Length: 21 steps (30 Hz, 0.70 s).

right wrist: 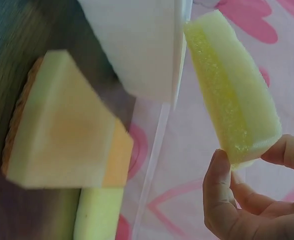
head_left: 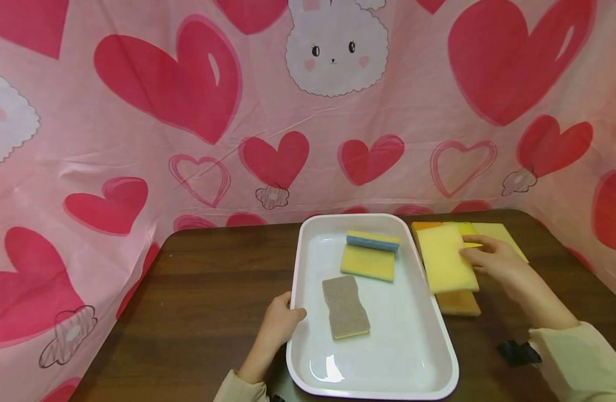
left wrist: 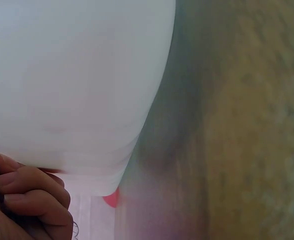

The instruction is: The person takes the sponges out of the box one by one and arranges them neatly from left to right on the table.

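Note:
My left hand (head_left: pixel 282 316) grips the left rim of a white tray (head_left: pixel 299 262), thumb over the edge. In the left wrist view its curled fingers (left wrist: pixel 37 187) show under the rim beside the tray's white wall (left wrist: pixel 77 80). My right hand (head_left: pixel 498 262) pinches a pale yellow sponge (head_left: pixel 444 258) by one end, held up at the tray's right rim. The right wrist view shows this sponge's two layers, one pale and one brighter yellow, between thumb and fingertips. Inside the tray lie a grey-brown scrub sponge (head_left: pixel 345 307), a yellow sponge (head_left: pixel 368 262) and a blue-and-yellow sponge (head_left: pixel 373 241).
Right of the tray, several more sponges rest on the dark wooden table (head_left: pixel 222 285), among them an orange-brown one (head_left: pixel 458 304) and a pale yellow one (head_left: pixel 501 234). A pink heart-print cloth (head_left: pixel 318 117) hangs behind the table. Something black (head_left: pixel 519 353) sits by the right sleeve.

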Each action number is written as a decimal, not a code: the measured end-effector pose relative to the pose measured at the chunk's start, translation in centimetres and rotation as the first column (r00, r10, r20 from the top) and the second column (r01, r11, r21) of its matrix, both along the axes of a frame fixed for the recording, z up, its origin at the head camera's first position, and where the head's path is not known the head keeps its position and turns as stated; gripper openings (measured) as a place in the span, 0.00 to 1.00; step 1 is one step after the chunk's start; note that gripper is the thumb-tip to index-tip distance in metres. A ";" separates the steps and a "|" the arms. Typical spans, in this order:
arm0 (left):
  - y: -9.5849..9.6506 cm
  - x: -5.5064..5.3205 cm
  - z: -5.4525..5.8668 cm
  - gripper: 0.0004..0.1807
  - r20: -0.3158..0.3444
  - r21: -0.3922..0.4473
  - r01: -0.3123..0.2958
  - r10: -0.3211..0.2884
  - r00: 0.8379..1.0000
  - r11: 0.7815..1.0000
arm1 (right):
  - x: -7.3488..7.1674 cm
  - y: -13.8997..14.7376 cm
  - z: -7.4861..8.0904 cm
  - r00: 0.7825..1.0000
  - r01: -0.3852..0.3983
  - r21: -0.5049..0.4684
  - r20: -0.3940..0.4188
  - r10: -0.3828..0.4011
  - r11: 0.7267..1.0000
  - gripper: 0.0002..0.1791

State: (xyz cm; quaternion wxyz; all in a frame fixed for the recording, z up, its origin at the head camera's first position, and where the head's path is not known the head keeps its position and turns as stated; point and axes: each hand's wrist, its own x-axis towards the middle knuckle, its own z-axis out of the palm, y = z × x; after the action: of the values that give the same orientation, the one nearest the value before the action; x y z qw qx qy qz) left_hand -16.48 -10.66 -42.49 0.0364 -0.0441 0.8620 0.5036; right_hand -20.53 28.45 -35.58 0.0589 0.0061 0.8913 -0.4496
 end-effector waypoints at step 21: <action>0.0 0.3 0.2 0.20 -0.018 -0.005 0.002 -0.002 1.000 1.000 | -0.1 4.5 -2.0 0.996 0.076 -0.068 0.058 -0.072 0.995 0.37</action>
State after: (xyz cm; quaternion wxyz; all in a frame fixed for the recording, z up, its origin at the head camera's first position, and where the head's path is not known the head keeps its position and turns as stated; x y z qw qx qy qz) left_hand -16.23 -10.62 -42.29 0.0291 -0.0389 0.8637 0.5017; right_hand -20.67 32.99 -37.58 0.0672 0.0498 0.8720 -0.4822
